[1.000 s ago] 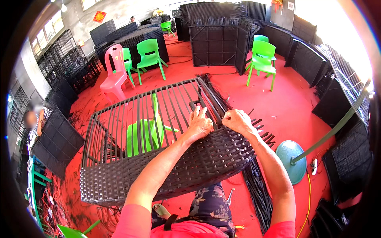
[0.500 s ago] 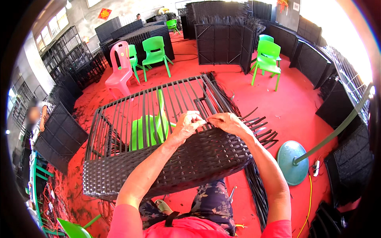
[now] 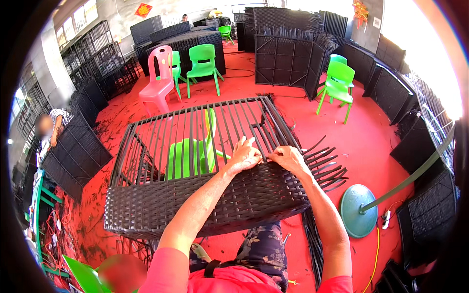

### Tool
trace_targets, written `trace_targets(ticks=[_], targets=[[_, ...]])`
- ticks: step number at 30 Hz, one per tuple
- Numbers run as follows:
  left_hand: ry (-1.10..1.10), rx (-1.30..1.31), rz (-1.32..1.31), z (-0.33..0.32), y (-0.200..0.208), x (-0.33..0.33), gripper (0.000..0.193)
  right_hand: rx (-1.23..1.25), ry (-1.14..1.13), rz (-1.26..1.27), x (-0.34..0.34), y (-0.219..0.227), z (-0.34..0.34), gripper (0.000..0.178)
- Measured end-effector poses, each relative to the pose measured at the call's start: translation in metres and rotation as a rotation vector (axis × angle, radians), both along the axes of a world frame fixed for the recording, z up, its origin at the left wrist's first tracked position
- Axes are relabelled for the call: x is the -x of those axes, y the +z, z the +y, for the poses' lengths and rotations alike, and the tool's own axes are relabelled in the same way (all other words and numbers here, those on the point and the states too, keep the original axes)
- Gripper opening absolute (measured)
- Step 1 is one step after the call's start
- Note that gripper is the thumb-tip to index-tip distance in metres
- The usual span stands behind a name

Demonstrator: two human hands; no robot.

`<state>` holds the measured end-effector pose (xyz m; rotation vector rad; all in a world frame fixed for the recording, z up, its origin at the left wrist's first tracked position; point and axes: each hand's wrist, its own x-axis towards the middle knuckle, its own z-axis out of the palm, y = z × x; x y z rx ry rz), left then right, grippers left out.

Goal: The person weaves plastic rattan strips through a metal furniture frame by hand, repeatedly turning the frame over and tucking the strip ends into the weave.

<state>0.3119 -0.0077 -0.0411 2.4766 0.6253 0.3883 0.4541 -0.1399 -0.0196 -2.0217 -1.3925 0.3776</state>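
Both hands (image 3: 266,156) press the woven panel's (image 3: 205,202) upper edge.

A wicker-furniture workshop: woven dark panels (image 3: 286,61) and bare metal frames (image 3: 90,53) stand stacked along the far walls, cut strips litter the red floor (image 3: 371,132), and plastic chairs (image 3: 202,63) stand about.

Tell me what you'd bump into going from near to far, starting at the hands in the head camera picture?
Left hand and right hand on the woven frame, then the bare black bars, then the pink chair, then the tall black panel.
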Motion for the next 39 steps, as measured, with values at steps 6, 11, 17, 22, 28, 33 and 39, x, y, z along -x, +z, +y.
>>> trace_targets(ticks=[6,11,17,22,28,33,39], targets=[[0.099,0.106,-0.403,-0.011,0.006,0.039,0.019,-0.202,0.15,0.057,0.017,0.007,0.008,0.024],[0.12,0.228,-0.321,-0.008,0.011,0.057,0.022,-0.11,0.243,0.098,0.02,-0.001,0.018,0.027],[0.14,-0.275,-0.082,-0.002,-0.011,0.058,0.02,-0.155,0.126,0.257,0.03,-0.001,0.016,0.025],[0.154,-0.009,0.062,0.002,-0.016,0.044,0.026,-0.237,-0.003,0.308,0.036,-0.014,0.021,0.025],[0.169,0.067,0.0,0.01,-0.025,0.045,0.03,-0.219,0.059,-0.029,0.043,-0.018,0.02,0.023],[0.051,0.031,-0.084,0.002,0.01,0.053,0.018,-0.226,0.072,0.048,0.037,-0.015,0.015,0.024],[0.172,0.252,-0.43,0.003,0.02,0.087,0.018,-0.254,0.217,0.139,0.059,-0.002,0.028,0.026]])
